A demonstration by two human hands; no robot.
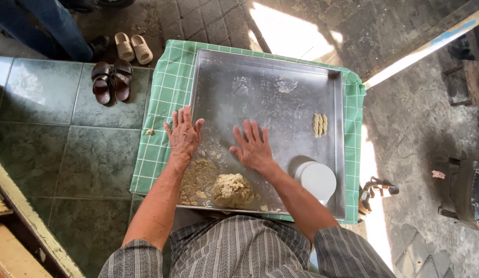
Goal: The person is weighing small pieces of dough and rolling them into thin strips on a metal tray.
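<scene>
Dough lump [232, 189], one, sits near three shaped pieces [320, 124] and one white cup [317, 180] on one tray [280, 67]; left hand [184, 133] and right hand [254, 146] press flat, fingers spread, holding nothing.

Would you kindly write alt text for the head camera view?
A person's left hand and right hand press flat on a floured metal tray over a green checked cloth, with a dough lump, shaped dough pieces and a white container.

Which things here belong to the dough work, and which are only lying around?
Belong to the work:
left hand, right hand, metal tray, dough lump, crumbs, shaped dough pieces, white cup, checked cloth

Lying around:
brown sandals, beige sandals
</scene>
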